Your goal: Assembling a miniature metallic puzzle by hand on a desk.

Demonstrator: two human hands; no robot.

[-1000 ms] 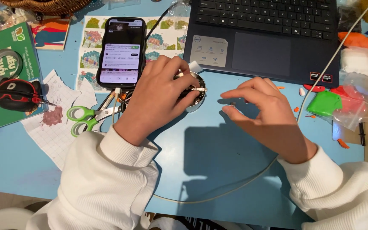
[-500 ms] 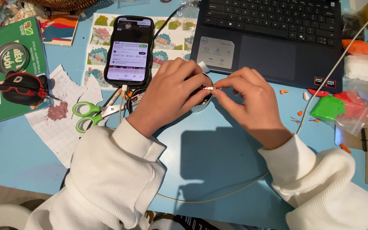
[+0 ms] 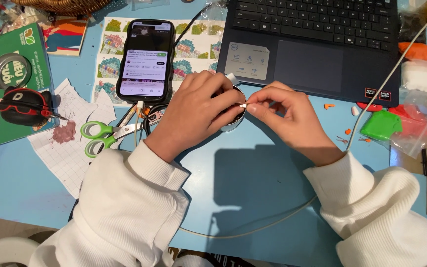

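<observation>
- At the centre of the blue surface point(image 3: 253, 198), the left hand point(image 3: 198, 116) lay cupped over a small round metal tin point(image 3: 234, 121), fingers closed around its rim.
- Right hand point(image 3: 285, 116) was pinched shut on a tiny white bead-like piece point(image 3: 243, 106), held just above the tin's edge; the two hands were nearly touching.
- Smartphone point(image 3: 146, 59) lay lit, just beyond the left hand, on printed pattern sheets point(image 3: 193, 49).
- Dark laptop point(image 3: 317, 44) stood open beyond the right hand.
- Green-handled scissors point(image 3: 102, 136) lay left of the left wrist, on gridded paper point(image 3: 70, 148).
- White cable point(image 3: 371, 99) ran beside the right forearm.
</observation>
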